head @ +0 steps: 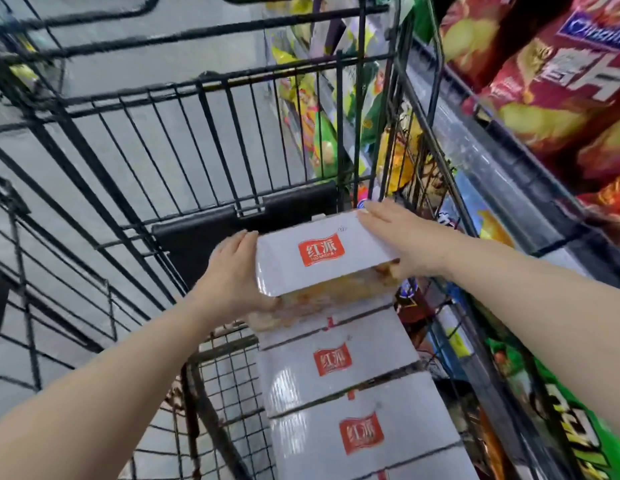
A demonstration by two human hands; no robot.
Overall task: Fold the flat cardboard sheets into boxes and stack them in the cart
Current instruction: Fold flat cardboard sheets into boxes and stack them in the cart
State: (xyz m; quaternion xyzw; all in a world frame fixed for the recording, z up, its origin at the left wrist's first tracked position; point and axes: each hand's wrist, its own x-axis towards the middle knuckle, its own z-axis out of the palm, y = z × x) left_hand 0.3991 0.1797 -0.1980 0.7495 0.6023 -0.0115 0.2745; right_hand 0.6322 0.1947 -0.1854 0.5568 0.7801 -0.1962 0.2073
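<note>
A white folded box [315, 258] with a red logo is held between both hands above the black wire cart [183, 140]. My left hand [232, 275] grips its left end, thumb under the near edge. My right hand [402, 237] lies on its right end, fingers stretched along the far top edge and thumb tucked under the flap. Below it, a row of white boxes with the same logo [336, 362] lies stacked along the cart's right side, running toward me.
The cart's wire walls rise at the far end and on the right [419, 109]; its mesh floor [225, 372] shows left of the boxes. Store shelves with red snack bags [551, 84] and green packs [571, 431] stand close on the right. Grey floor lies to the left.
</note>
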